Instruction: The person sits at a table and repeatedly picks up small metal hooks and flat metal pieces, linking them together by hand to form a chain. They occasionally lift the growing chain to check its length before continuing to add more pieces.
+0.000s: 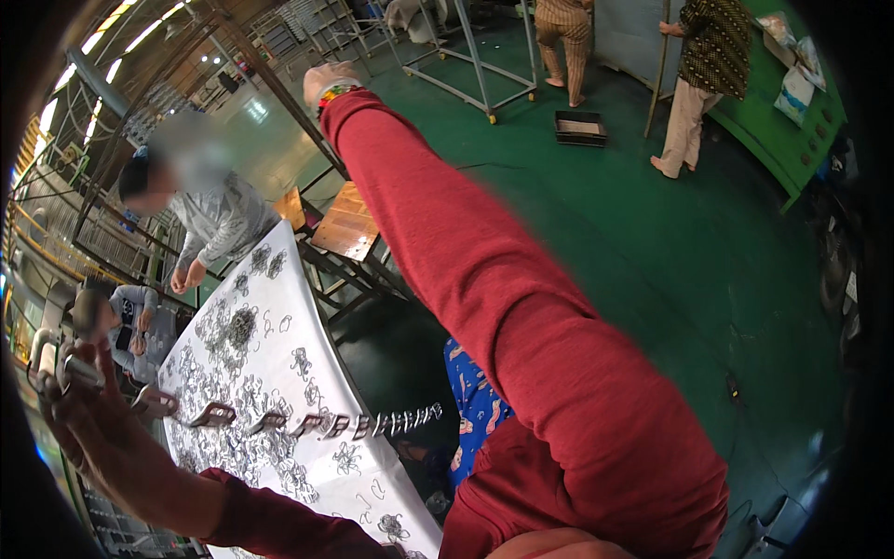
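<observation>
My left hand (86, 410) is at the lower left, raised over the table and shut on the end of a thin rod. A row of small metal pieces (307, 424) is strung along the rod, running right to about the table's edge. Below it, a white sheet (279, 359) covers the table, strewn with several loose metal parts and a denser pile (240, 326). My right arm, in a red sleeve, stretches far up and away. My right hand (326, 79), with a colourful wristband, shows only its back, and its fingers are hidden.
A person in grey (219, 219) leans over the table's far end, and another sits at the left (130, 312). Wooden stools (346, 222) stand beyond the table. Two people (703, 65) stand on the green floor near a black tray (580, 128) and metal racks (475, 56).
</observation>
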{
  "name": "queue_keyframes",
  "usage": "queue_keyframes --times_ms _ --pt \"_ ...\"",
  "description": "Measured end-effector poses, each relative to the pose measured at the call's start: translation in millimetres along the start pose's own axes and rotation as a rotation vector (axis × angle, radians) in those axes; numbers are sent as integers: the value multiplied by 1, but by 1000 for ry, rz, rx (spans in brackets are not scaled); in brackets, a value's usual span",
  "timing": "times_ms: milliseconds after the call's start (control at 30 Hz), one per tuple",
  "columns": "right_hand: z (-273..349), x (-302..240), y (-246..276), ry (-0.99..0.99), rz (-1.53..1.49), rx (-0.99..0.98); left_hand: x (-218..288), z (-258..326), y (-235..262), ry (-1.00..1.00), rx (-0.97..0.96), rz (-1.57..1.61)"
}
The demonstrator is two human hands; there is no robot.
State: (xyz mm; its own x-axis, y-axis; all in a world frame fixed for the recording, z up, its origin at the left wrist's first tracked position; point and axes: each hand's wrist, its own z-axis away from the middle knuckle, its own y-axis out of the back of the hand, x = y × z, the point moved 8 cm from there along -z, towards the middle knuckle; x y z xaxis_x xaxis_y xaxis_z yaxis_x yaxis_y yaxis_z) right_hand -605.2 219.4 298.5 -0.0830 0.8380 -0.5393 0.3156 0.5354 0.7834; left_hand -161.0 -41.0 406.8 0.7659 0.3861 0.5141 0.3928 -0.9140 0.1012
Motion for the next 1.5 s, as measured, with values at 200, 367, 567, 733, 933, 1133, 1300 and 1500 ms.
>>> queue_keyframes --times_ms 200,367,567,733,933,1133,1300,1500 --pt "8 -6 12 -1 40 -72 8 3 13 -56 64 -362" --pt "-16 -12 -3 71 -58 4 12 22 7 -102 181 -380" --pt "84 -140 14 699 -1224 -193 5 41 12 -11 175 -622" --pt "256 -187 103 1246 -1576 -181 -17 59 24 104 208 -275" --pt "339 -144 122 1430 -1427 225 -26 68 -2 80 90 -316" --pt "326 -139 99 1379 -1513 64 -47 59 -12 161 110 -235" --pt "314 -125 89 1222 -1494 57 -53 50 -14 192 146 -197" --pt "298 -115 82 1039 -1621 -115 -51 32 -51 114 -5 -207"
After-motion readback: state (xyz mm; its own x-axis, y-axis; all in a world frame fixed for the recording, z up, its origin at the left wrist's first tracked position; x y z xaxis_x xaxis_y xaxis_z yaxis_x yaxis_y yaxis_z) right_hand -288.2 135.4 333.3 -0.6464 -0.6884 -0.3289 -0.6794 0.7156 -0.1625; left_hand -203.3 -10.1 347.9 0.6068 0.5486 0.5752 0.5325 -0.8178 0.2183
